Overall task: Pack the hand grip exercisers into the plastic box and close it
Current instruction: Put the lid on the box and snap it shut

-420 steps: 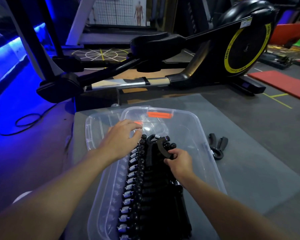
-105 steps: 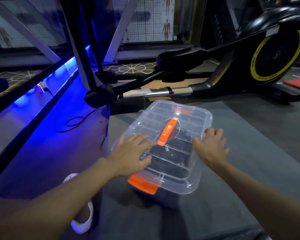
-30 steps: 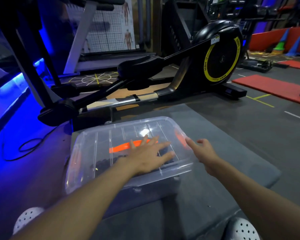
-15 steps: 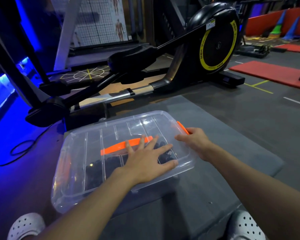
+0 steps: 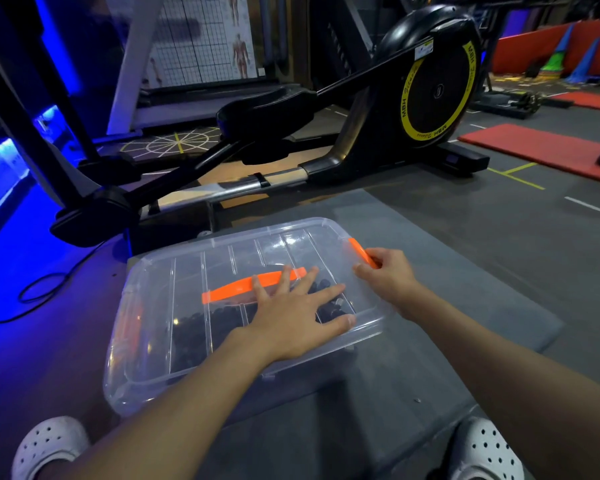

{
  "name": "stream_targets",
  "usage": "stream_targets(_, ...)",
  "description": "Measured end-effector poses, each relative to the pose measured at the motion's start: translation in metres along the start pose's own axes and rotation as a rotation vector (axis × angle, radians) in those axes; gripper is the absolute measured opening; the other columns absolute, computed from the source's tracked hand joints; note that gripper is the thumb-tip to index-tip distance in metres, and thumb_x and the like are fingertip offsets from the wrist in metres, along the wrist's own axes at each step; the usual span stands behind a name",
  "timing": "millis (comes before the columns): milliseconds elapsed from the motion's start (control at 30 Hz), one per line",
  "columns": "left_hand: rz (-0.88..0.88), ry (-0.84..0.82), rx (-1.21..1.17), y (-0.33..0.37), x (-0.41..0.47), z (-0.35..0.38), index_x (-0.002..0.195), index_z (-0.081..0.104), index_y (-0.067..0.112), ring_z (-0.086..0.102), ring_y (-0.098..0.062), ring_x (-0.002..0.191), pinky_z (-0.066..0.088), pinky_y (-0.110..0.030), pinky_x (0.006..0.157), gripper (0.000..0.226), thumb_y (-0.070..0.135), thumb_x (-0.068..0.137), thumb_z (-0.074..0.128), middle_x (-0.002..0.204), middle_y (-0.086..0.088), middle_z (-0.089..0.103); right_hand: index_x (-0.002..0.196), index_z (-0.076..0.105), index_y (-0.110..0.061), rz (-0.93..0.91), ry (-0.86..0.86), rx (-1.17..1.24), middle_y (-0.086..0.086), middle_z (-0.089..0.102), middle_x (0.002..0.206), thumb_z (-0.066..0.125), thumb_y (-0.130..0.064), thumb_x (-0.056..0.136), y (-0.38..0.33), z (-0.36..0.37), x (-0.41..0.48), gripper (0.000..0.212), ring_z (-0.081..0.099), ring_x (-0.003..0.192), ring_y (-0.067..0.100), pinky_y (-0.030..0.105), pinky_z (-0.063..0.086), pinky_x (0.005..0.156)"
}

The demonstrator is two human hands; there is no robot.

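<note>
Most of the job looked done: the exercisers (image 5: pixel 191 337) lay dark inside the box (image 5: pixel 146 386), which sat on the mat (image 5: pixel 465 306) with its lid (image 5: pixel 187 271) on. The left hand (image 5: pixel 291 317) pressed flat on the lid, fingers spread across the handle (image 5: pixel 229 289), gripping nothing. The right hand (image 5: pixel 388 275) pinched the right latch (image 5: pixel 359 252), which I judged not yet snapped down. Whether the left latch (image 5: pixel 132 327) was fastened could not be told. Bare mat lay right of the box and on its near side; the trainer (image 5: pixel 430 88) stood close behind its far edge.
</note>
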State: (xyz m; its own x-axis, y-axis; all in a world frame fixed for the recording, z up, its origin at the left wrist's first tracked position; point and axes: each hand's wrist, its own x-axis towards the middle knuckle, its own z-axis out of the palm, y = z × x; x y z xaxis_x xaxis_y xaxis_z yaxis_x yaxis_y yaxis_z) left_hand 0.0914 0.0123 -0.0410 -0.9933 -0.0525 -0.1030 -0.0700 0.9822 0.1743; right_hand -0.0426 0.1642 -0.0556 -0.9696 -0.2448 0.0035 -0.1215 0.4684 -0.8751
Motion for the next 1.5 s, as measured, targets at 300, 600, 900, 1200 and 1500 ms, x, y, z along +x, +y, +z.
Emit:
stream_targets(300, 0.015, 0.007, -0.059, -0.001, -0.002, -0.004, 0.143, 0.02, 0.058, -0.01, -0.026, 0.151, -0.015, -0.072, 0.107, 0.063, 0.081, 0.084, 0.024, 0.164, 0.011, 0.001, 0.085, 0.07, -0.017, -0.034, -0.01, -0.065, 0.001, 0.061, 0.065, 0.064, -0.024, 0.08, -0.002, 0.0, 0.002, 0.011, 0.057, 0.063, 0.018, 0.036, 0.053, 0.067)
stream_targets(600, -0.264, 0.426, -0.237, -0.113, -0.051, -0.03, 0.136, 0.051, 0.028, 0.04, -0.023, 0.135, 0.034, -0.053, 0.109, 0.054, 0.045, 0.085, 0.046, 0.144, 0.001, 0.047, 0.139, 0.047, -0.023, -0.375, -0.106, -0.637, -0.002, 0.049, 0.144, 0.051, -0.042, 0.093, -0.056, 0.041, -0.015, 0.05, 0.038, 0.136, 0.021, 0.043, 0.024, 0.11)
stream_targets(900, -0.886, 0.543, -0.681, -0.182, -0.091, -0.016, 0.143, 0.036, 0.005, 0.048, -0.034, 0.128, 0.039, -0.036, 0.093, 0.071, 0.034, 0.086, 0.065, 0.143, -0.017, 0.046, 0.147, 0.02, -0.043, -0.695, -0.487, -0.873, -0.008, 0.009, 0.162, 0.001, -0.075, 0.076, -0.081, 0.127, -0.061, 0.08, 0.003, 0.149, 0.021, 0.054, 0.003, 0.117)
stream_targets(1200, -0.905, 0.78, -1.042, -0.178, -0.096, -0.004, 0.072, 0.057, 0.009, 0.039, -0.012, 0.048, 0.029, -0.026, 0.044, 0.023, 0.024, 0.071, 0.074, 0.057, 0.003, 0.046, 0.148, 0.012, -0.046, -0.687, -0.482, -0.944, -0.009, 0.001, 0.163, -0.007, -0.076, 0.072, -0.079, 0.129, -0.06, 0.084, -0.003, 0.15, 0.02, 0.054, 0.0, 0.118)
stream_targets(1500, -0.776, 0.765, -1.195, -0.183, -0.102, 0.001, 0.08, 0.07, 0.002, 0.051, -0.016, 0.06, 0.045, -0.032, 0.06, 0.021, 0.018, 0.065, 0.069, 0.066, -0.007, 0.059, 0.149, 0.01, -0.045, -0.688, -0.476, -0.967, -0.009, 0.0, 0.163, -0.013, -0.079, 0.068, -0.08, 0.13, -0.06, 0.09, -0.004, 0.15, 0.02, 0.054, -0.001, 0.118)
